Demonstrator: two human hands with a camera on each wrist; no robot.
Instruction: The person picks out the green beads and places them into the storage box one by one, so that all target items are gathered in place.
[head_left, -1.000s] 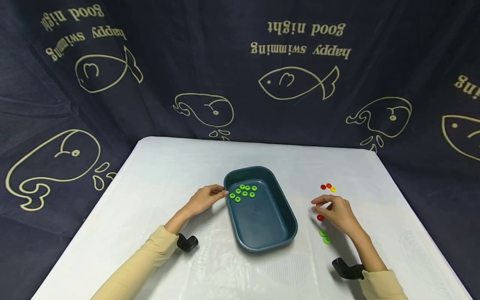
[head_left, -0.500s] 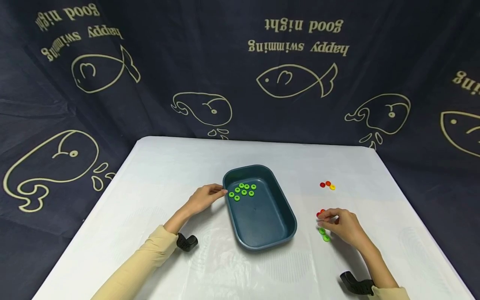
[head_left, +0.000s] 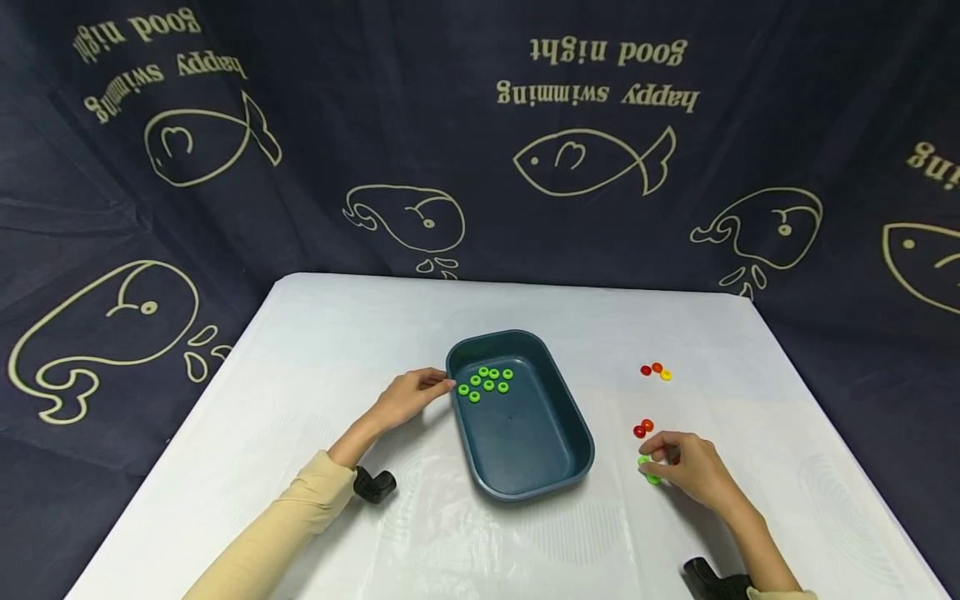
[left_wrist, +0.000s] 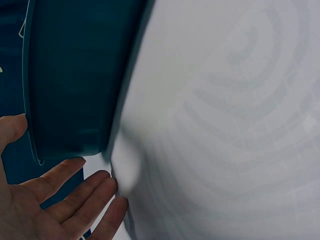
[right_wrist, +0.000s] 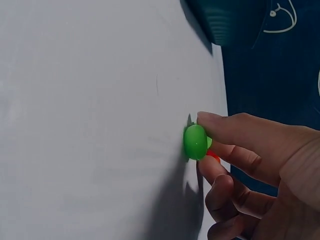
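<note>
My left hand (head_left: 407, 397) rests at the left side of a dark teal plastic tray (head_left: 507, 494). Its thumb touches the rim, and the other fingers lie loosely extended by the outer wall. Inside the tray lie several green ring-shaped beads (head_left: 489, 385). On the table to the right, my right hand (head_left: 693, 468) has its thumb and index finger on either side of a green bead (head_left: 643, 460). The right wrist view shows a small gap between that bead and the index finger. A second green bead (right_wrist: 195, 142) sits beside it, nearer the wrist.
Just beyond the right fingers lie a red bead (head_left: 639, 432) and an orange bead (head_left: 647, 425), side by side. Farther back a red, an orange and a yellow bead (head_left: 666, 375) form a small group. A dark printed cloth (head_left: 480, 167) surrounds the white table (head_left: 360, 317).
My right hand has drawn back toward me, from beside the red bead to the green ones. An orange bead now lies by that red bead. The left hand stays at the tray.
</note>
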